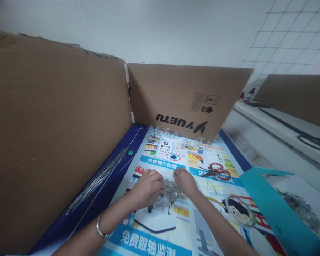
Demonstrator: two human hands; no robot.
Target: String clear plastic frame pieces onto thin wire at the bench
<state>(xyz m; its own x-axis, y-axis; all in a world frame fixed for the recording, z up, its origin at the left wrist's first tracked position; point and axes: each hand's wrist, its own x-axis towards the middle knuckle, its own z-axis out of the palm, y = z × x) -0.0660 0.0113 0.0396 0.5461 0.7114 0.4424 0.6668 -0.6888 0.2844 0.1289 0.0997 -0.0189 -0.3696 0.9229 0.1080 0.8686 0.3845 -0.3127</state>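
My left hand is closed, its fingers curled down at the left side of a cluster of clear beads. Thin dark loops hang from the near side of this beaded piece. To its right, my right hand is closed in a pinch at the upper edge of the beads. Whatever lies between those fingertips is too small to make out. Both hands are low over the printed poster that covers the table. A silver bangle circles my left wrist.
Red-handled scissors lie right of my hands. Thin wires and a small green piece rest at left. Clear beaded pieces line the back. A teal box holds shiny pieces at right. Cardboard panels wall the left and back.
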